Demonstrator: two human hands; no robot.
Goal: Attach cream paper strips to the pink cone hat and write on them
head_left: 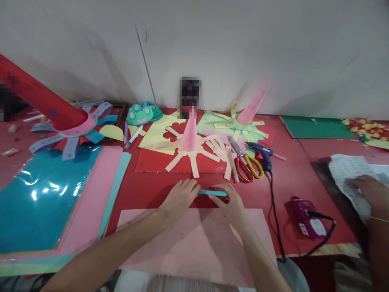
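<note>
Between my hands, near the middle of the red table, is a slim teal pen-like stick (213,193). My left hand (182,195) has its fingers closed at the stick's left end. My right hand (230,201) pinches the other end between thumb and fingers. Under my wrists and forearms lies a pale pink sheet (197,243). Just beyond my hands, a pink paper cone (190,136) stands upright, ringed by peach paper strips (194,165), on a red sheet (152,162).
Right of the cone lie scissors (245,164), a blue glue gun (265,156) and a corded purple power socket (308,219). Glossy coloured sheets (57,194) fill the left, below a red cone (45,97). Another person's hand (370,188) rests on papers at right.
</note>
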